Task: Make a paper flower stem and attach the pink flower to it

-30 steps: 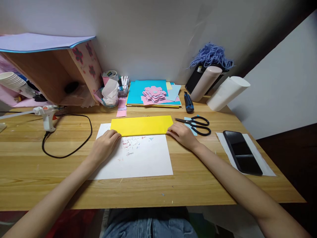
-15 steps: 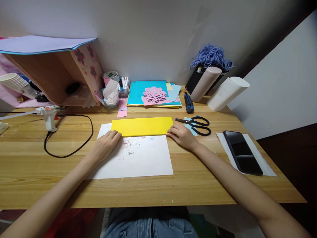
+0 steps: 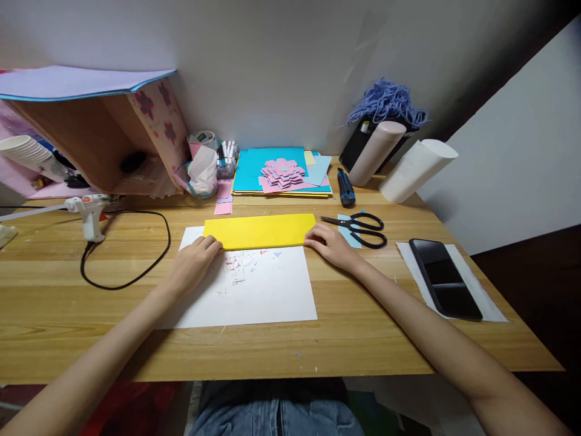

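Apparently gripped already-folded yellow paper (image 3: 261,231) at near corners with left hand (image 3: 195,260) and right hand (image 3: 333,246), couldn't tell remaining folds.

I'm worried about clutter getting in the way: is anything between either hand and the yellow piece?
Nothing visible is. The left hand and right hand touch the yellow piece at its near corners; the black scissors lie to its right.

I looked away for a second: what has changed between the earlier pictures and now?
Nothing visibly moved, and nothing was taken hold of or let go. The left hand and right hand stay at the near corners of the yellow sheet; the scissors stay put.
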The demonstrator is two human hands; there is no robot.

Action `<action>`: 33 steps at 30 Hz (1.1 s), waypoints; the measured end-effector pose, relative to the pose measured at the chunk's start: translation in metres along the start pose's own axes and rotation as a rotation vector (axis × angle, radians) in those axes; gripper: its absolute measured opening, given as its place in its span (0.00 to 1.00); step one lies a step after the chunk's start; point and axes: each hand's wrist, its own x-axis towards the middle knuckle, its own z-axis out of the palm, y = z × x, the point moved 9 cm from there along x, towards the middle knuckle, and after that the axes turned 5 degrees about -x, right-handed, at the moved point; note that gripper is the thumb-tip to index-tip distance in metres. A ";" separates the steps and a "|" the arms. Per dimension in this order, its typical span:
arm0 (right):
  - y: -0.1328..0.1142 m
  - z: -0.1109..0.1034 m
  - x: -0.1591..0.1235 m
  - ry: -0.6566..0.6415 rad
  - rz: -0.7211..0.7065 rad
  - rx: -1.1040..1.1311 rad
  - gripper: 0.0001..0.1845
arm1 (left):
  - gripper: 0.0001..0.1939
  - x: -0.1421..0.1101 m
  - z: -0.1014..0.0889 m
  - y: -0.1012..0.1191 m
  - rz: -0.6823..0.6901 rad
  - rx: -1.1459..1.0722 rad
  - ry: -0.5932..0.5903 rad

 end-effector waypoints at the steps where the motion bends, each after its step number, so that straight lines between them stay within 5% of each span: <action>1: 0.000 0.000 0.000 0.008 0.002 0.002 0.08 | 0.13 0.002 -0.001 -0.001 -0.015 -0.005 0.005; 17: -0.018 0.002 -0.007 0.030 -0.165 -0.281 0.09 | 0.10 0.013 -0.001 -0.037 -0.244 -0.335 0.058; 24: -0.022 0.003 -0.007 0.044 -0.231 -0.381 0.10 | 0.12 0.004 -0.011 -0.027 -0.199 -0.228 0.201; 33: -0.023 0.007 -0.007 0.062 -0.238 -0.453 0.12 | 0.13 -0.004 -0.006 -0.002 0.019 0.081 0.144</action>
